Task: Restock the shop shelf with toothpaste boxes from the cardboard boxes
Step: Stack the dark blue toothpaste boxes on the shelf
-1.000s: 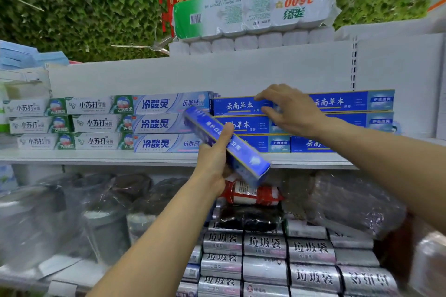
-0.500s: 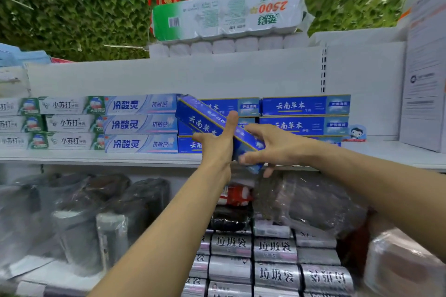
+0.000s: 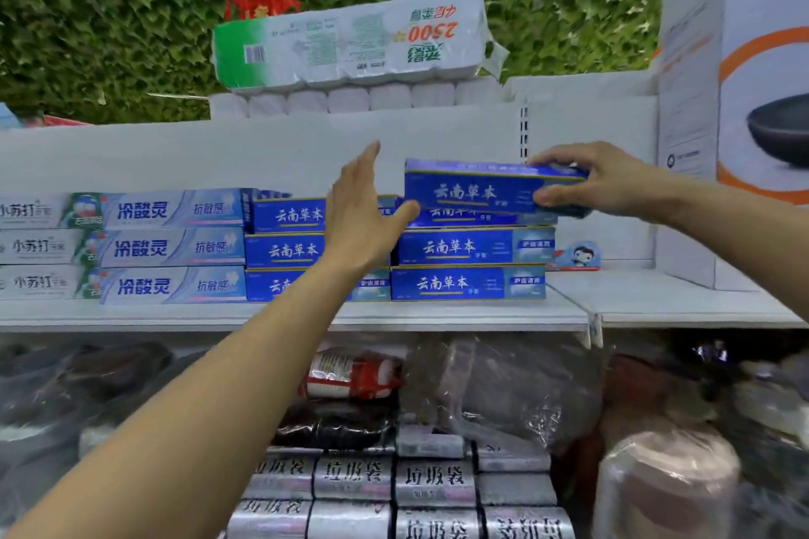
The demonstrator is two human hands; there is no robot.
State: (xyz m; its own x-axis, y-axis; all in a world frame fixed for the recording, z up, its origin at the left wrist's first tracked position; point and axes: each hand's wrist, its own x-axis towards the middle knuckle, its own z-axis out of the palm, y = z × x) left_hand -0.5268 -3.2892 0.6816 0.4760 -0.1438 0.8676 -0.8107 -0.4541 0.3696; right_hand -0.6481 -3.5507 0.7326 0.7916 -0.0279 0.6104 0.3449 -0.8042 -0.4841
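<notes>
My right hand (image 3: 608, 184) grips the right end of a blue toothpaste box (image 3: 473, 188) and holds it level just above the right-hand stack of blue boxes (image 3: 468, 265) on the white shelf (image 3: 437, 313). With straight fingers, my left hand (image 3: 361, 214) touches the held box's left end with its thumb. It covers part of the left stack of blue boxes (image 3: 284, 249). Pale blue boxes (image 3: 170, 247) and white-and-green boxes (image 3: 39, 247) are stacked further left.
A large white carton (image 3: 740, 114) stands on the shelf at the right. A pack of toilet rolls (image 3: 350, 44) lies on top of the back panel. Below the shelf are plastic-wrapped goods (image 3: 503, 389) and silver rolls of bin bags (image 3: 433, 481).
The blue box passed from my left hand to my right, was turned level and lifted up to the top of the right stack. My left hand let go and opened.
</notes>
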